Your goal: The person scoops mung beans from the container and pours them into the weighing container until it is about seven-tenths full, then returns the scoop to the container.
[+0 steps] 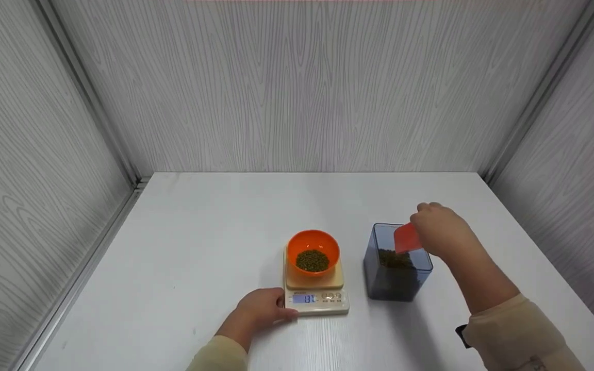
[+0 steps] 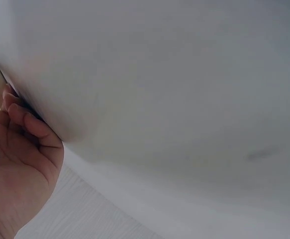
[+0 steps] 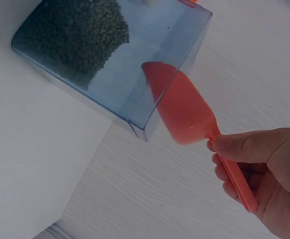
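Observation:
My right hand (image 1: 441, 232) grips the handle of a red plastic scoop (image 3: 187, 109). The scoop's blade tips over the rim of a clear bluish square container (image 1: 377, 278), which holds small dark green-brown pellets (image 3: 80, 40). My left hand (image 1: 262, 307) holds the left front corner of a cream digital kitchen scale (image 1: 330, 308), thumb along its front edge and fingers curled at its side. On the scale's platform stands an orange bowl (image 1: 313, 237) with a small heap of the same kind of pellets (image 1: 312, 261). Lit digits show on the scale's display (image 1: 303, 299).
A white tabletop (image 1: 214, 221) carries everything. Grey wood-grain panels wall it in at the back (image 1: 297, 87), left (image 1: 29, 180) and right (image 1: 575, 170). The container stands a short way right of the scale.

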The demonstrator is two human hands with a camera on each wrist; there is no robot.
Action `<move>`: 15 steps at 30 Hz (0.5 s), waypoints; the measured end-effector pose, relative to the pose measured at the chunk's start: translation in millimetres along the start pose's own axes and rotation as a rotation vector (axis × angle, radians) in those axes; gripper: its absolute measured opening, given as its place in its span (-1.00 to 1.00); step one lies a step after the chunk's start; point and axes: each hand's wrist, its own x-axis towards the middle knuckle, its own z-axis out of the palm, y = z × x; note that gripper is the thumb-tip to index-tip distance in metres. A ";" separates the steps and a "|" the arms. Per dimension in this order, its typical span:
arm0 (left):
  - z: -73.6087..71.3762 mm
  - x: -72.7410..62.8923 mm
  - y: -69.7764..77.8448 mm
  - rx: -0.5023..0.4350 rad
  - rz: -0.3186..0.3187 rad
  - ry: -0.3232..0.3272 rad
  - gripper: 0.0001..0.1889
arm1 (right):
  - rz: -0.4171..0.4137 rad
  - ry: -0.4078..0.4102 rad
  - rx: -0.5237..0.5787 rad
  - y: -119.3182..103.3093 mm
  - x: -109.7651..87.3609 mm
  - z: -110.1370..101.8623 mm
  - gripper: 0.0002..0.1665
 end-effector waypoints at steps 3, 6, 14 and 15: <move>-0.6 -0.1 0.4 -0.003 0.002 -0.003 -0.59 | -0.016 0.008 -0.079 -6.5 4.0 6.6 -0.70; -1.3 -0.8 1.2 0.000 -0.002 -0.006 -0.59 | -0.060 0.019 -0.171 -11.0 8.7 13.7 -0.72; -2.2 -2.1 2.6 -0.003 -0.013 -0.007 -0.59 | -0.121 0.032 -0.309 -20.5 16.3 29.5 -0.80; -2.2 -2.3 2.4 -0.003 -0.009 -0.005 -0.59 | -0.123 0.035 -0.320 -21.1 16.6 31.7 -0.80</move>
